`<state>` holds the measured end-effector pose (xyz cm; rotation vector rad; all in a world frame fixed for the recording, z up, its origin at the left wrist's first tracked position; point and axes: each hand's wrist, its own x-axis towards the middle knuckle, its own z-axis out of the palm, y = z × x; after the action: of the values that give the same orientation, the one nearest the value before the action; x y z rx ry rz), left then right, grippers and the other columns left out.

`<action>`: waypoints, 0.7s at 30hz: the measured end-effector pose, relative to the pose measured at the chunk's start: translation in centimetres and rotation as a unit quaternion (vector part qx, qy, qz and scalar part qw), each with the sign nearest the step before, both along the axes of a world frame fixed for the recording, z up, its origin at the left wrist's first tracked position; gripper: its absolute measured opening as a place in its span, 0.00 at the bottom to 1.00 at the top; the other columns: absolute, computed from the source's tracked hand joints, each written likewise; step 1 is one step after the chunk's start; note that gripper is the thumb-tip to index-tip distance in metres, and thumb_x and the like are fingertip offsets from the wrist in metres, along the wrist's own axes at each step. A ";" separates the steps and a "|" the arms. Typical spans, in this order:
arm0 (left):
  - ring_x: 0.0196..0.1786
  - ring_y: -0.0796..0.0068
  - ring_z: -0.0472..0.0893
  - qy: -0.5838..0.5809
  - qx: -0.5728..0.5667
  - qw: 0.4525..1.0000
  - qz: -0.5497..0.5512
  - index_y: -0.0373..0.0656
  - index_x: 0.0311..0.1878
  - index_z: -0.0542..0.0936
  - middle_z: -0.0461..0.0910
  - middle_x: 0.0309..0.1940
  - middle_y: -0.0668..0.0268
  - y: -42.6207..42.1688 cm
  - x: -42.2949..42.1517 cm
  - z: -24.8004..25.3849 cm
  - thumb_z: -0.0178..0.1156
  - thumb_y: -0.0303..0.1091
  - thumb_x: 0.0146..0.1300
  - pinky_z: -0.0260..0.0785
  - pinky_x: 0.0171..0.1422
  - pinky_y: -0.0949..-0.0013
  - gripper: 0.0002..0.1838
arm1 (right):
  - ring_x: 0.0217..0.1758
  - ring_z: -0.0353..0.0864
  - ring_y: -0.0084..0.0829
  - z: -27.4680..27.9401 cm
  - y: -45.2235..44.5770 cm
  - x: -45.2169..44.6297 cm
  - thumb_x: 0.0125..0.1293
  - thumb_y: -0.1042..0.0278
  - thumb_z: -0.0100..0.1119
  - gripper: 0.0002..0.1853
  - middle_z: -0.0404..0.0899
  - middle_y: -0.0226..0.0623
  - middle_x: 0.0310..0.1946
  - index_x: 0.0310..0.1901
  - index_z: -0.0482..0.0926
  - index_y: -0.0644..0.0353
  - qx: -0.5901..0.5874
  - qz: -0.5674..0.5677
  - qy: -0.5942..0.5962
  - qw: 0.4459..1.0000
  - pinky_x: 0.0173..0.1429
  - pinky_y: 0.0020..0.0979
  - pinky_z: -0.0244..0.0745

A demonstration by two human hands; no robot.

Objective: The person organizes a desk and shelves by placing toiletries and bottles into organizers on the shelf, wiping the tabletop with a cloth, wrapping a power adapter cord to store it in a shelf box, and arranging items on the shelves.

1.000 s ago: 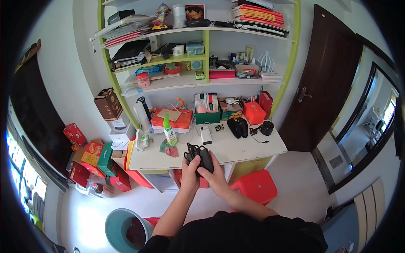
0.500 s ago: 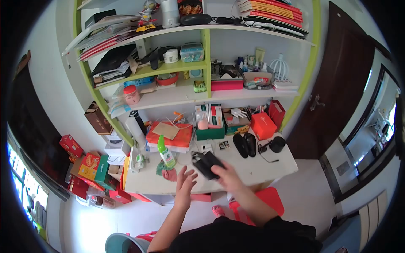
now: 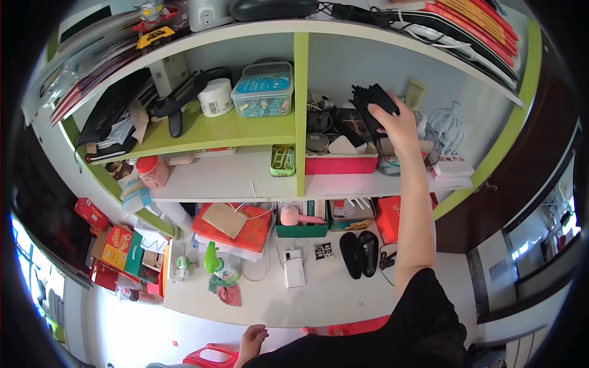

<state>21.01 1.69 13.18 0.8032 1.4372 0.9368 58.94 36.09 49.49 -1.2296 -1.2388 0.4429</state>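
Observation:
My right hand [image 3: 392,126] reaches up to the right shelf compartment, its fingers closed on a flat black object [image 3: 384,99] with a ragged-looking upper end; its exact kind does not show. The object is just above a pink-fronted box [image 3: 341,165] of small items and a basket [image 3: 431,147] of bottles and tubes. Whether it touches them I cannot tell. Down below the desk's front edge, my left hand [image 3: 253,340] has its fingers curled, with nothing visible in them.
On the desk [image 3: 325,300] lie a white power bank [image 3: 294,273], an open black case [image 3: 359,254], a green-topped spray bottle [image 3: 222,267] and cloths [image 3: 228,294]. A clear tub [image 3: 264,91] stands on the green shelf. A red stool [image 3: 211,356] is below.
My right hand has lifted the black object from over the desk up to the right shelf compartment. My left hand has lowered and its fingers have curled. The view has moved closer to the shelves.

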 end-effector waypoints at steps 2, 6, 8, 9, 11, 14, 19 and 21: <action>0.39 0.74 0.81 0.036 0.002 0.999 0.006 0.37 0.47 0.77 0.80 0.36 0.63 0.3 -1.0 -0.8 0.60 0.27 0.61 0.71 0.42 0.73 0.12 | 0.35 0.82 0.24 -0.1 2.4 0.1 0.49 0.55 0.70 0.38 0.82 0.39 0.37 0.60 0.71 0.67 -0.022 -0.026 -0.042 0.999 0.34 0.24 0.77; 0.42 0.72 0.81 0.098 0.003 0.994 -0.046 0.36 0.49 0.77 0.81 0.37 0.62 2.3 -2.1 1.3 0.59 0.28 0.61 0.71 0.46 0.73 0.13 | 0.36 0.81 0.26 -0.3 2.8 -0.6 0.51 0.58 0.70 0.33 0.81 0.38 0.39 0.57 0.73 0.66 -0.025 0.019 0.047 0.998 0.35 0.26 0.77; 0.42 0.72 0.81 0.145 0.068 0.970 -0.181 0.37 0.50 0.77 0.81 0.40 0.61 5.0 -1.7 4.9 0.59 0.28 0.62 0.72 0.48 0.71 0.13 | 0.37 0.81 0.27 -0.4 2.2 -0.4 0.52 0.59 0.70 0.31 0.81 0.37 0.41 0.56 0.73 0.66 -0.008 0.077 0.142 0.987 0.36 0.29 0.77; 0.42 0.72 0.81 0.164 0.101 0.950 -0.247 0.38 0.51 0.77 0.81 0.41 0.60 6.8 -0.9 7.2 0.58 0.28 0.62 0.73 0.49 0.71 0.14 | 0.38 0.81 0.27 -0.6 2.0 0.1 0.53 0.60 0.71 0.31 0.80 0.37 0.41 0.56 0.73 0.66 0.000 0.103 0.182 0.978 0.36 0.31 0.77; 0.47 0.67 0.80 0.156 0.229 0.900 -0.335 0.38 0.49 0.78 0.80 0.45 0.59 11.4 1.5 12.7 0.60 0.26 0.59 0.70 0.53 0.67 0.14 | 0.39 0.81 0.28 -0.7 0.9 1.0 0.54 0.60 0.71 0.31 0.79 0.36 0.43 0.57 0.72 0.66 0.012 0.136 0.228 0.964 0.37 0.34 0.77; 0.48 0.54 0.78 0.184 0.453 0.783 -0.384 0.39 0.49 0.77 0.78 0.43 0.56 18.2 8.4 23.8 0.59 0.23 0.55 0.71 0.54 0.61 0.16 | 0.41 0.80 0.29 -0.4 -0.8 2.1 0.54 0.60 0.70 0.32 0.79 0.37 0.43 0.58 0.71 0.66 0.019 0.156 0.242 0.957 0.38 0.35 0.77; 0.48 0.50 0.74 0.369 0.633 0.631 -0.253 0.33 0.43 0.75 0.74 0.46 0.51 31.3 21.8 31.5 0.55 0.21 0.52 0.71 0.50 0.58 0.13 | 0.42 0.80 0.29 -0.4 -4.0 5.0 0.55 0.61 0.70 0.34 0.78 0.38 0.46 0.60 0.68 0.68 0.029 0.173 0.242 0.954 0.39 0.31 0.78; 0.50 0.51 0.75 0.501 0.575 0.621 -0.179 0.35 0.43 0.78 0.73 0.50 0.49 37.1 26.0 31.4 0.56 0.27 0.53 0.70 0.55 0.57 0.13 | 0.43 0.80 0.28 -1.0 -4.7 6.3 0.55 0.62 0.69 0.34 0.77 0.39 0.47 0.61 0.67 0.70 0.039 0.186 0.247 0.950 0.40 0.29 0.78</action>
<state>47.05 38.76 44.53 2.8365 1.2613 1.0743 65.24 31.35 48.46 -0.7461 -1.0351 0.9102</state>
